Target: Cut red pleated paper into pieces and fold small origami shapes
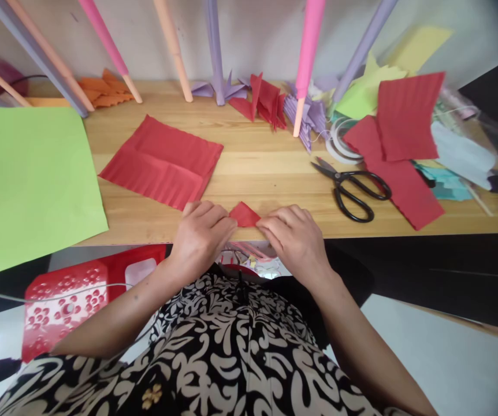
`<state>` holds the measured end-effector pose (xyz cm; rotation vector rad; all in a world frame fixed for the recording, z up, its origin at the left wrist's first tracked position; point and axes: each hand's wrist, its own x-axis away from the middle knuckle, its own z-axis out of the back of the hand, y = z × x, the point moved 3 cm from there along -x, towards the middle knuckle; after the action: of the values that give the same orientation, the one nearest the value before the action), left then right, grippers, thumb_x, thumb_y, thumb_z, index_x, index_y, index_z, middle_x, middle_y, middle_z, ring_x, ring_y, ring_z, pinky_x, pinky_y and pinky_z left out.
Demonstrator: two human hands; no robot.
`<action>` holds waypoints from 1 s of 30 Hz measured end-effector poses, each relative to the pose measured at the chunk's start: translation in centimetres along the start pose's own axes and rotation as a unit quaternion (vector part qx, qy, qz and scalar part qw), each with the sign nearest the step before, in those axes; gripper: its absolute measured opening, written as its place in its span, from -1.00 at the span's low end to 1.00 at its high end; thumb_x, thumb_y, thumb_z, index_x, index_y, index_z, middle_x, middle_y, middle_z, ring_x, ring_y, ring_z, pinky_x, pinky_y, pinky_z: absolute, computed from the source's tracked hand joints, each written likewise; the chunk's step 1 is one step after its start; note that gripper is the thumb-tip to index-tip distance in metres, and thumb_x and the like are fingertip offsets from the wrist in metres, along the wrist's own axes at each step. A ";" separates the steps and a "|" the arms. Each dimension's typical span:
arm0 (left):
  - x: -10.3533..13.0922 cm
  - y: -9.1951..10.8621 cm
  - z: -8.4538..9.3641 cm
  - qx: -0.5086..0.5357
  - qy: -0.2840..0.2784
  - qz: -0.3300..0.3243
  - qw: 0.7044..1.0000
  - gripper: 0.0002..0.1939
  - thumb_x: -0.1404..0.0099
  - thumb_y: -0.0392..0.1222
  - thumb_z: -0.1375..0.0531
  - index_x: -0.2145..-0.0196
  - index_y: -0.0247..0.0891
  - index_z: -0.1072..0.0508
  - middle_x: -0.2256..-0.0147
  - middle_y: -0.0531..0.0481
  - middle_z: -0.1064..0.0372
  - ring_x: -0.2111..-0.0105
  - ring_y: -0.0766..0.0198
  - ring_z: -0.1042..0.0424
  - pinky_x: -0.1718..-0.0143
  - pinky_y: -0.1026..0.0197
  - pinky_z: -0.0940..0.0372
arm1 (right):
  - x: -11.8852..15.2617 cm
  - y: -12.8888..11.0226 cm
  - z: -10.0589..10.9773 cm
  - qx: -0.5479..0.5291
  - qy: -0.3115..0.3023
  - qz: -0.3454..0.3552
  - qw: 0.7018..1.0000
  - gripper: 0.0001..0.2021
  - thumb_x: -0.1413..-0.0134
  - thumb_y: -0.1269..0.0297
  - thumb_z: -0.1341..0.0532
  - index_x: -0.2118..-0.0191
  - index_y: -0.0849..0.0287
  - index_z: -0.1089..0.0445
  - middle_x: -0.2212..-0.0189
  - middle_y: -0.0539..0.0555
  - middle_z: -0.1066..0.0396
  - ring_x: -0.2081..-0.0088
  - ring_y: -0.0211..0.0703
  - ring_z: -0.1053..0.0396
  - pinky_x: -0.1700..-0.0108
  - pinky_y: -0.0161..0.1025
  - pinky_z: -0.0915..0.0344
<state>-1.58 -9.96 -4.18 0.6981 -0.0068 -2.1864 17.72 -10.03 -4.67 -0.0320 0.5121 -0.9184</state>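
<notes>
A small folded red paper triangle (244,215) lies at the front edge of the wooden table (249,167), its point away from me. My left hand (201,234) pinches its left corner, and my right hand (294,240) pinches the right corner. Both hands are closed, fingertips pressed to the paper. Behind my left hand lies a larger creased red sheet (164,159). Black-handled scissors (348,188) rest to the right of my right hand, blades pointing up and left.
A green sheet (28,185) overhangs the table's left front. More red paper (411,118), white tape rolls (342,141) and scraps crowd the right side. Folded red paper (266,101), purple pieces and several coloured paper tubes stand along the back. A red stool (67,306) is below left.
</notes>
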 end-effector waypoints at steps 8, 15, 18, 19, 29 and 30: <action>0.0 0.0 -0.5 0.043 -0.003 0.058 0.997 -0.82 -0.43 -0.24 -0.18 0.35 -0.25 -0.49 0.34 -0.03 -0.47 0.31 0.17 -0.33 0.27 0.07 -0.12 | -0.9 -0.8 -1.0 -0.001 -0.018 -0.014 1.000 -0.87 -0.32 0.30 -0.23 0.29 0.11 -0.50 0.35 0.04 -0.49 0.24 -0.06 -0.30 0.20 -0.14 -0.13; -0.1 -0.2 -0.9 0.053 -0.011 0.077 0.996 -0.80 -0.45 -0.21 -0.16 0.34 -0.25 -0.49 0.34 -0.02 -0.47 0.30 0.17 -0.33 0.25 0.07 -0.12 | -1.4 -1.2 -1.4 0.008 -0.033 -0.037 0.999 -0.85 -0.34 0.25 -0.22 0.30 0.10 -0.47 0.33 0.05 -0.50 0.24 -0.04 -0.30 0.21 -0.13 -0.08; -0.2 -0.3 -0.8 0.058 -0.017 0.098 0.993 -0.81 -0.44 -0.22 -0.17 0.35 -0.25 -0.48 0.35 -0.02 -0.47 0.31 0.17 -0.34 0.25 0.07 -0.10 | -1.3 -1.1 -1.3 0.011 -0.045 -0.070 0.996 -0.84 -0.35 0.22 -0.20 0.29 0.10 -0.46 0.33 0.07 -0.47 0.24 -0.02 -0.29 0.21 -0.11 -0.08; -0.1 -0.3 -0.7 0.059 -0.019 0.106 0.992 -0.81 -0.44 -0.22 -0.17 0.36 -0.24 -0.48 0.35 -0.01 -0.47 0.31 0.17 -0.34 0.25 0.07 -0.09 | -1.2 -1.0 -1.2 0.010 -0.045 -0.079 0.996 -0.83 -0.35 0.22 -0.19 0.29 0.10 -0.45 0.34 0.08 -0.46 0.24 -0.01 -0.29 0.21 -0.11 -0.08; 0.3 -1.0 0.2 0.064 -0.013 0.155 0.986 -0.81 -0.40 -0.23 -0.21 0.41 -0.25 -0.47 0.36 -0.02 -0.47 0.33 0.19 -0.35 0.24 0.08 -0.12 | -0.2 -0.1 -0.8 -0.003 0.001 -0.139 0.990 -0.81 -0.31 0.23 -0.20 0.37 0.10 -0.39 0.40 0.06 -0.41 0.30 -0.03 -0.28 0.25 -0.11 -0.08; 0.3 -1.0 0.2 0.061 -0.012 0.158 0.985 -0.80 -0.39 -0.22 -0.21 0.42 -0.25 -0.46 0.37 -0.01 -0.46 0.34 0.19 -0.34 0.24 0.08 -0.11 | -0.2 0.0 -0.8 -0.007 0.006 -0.140 0.990 -0.81 -0.30 0.23 -0.22 0.38 0.10 -0.38 0.41 0.06 -0.41 0.30 -0.03 -0.29 0.25 -0.12 -0.08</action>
<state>-2.53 -9.58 -4.43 0.6873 -0.2508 -1.9000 17.24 -9.72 -5.30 -0.1130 0.5328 -1.1904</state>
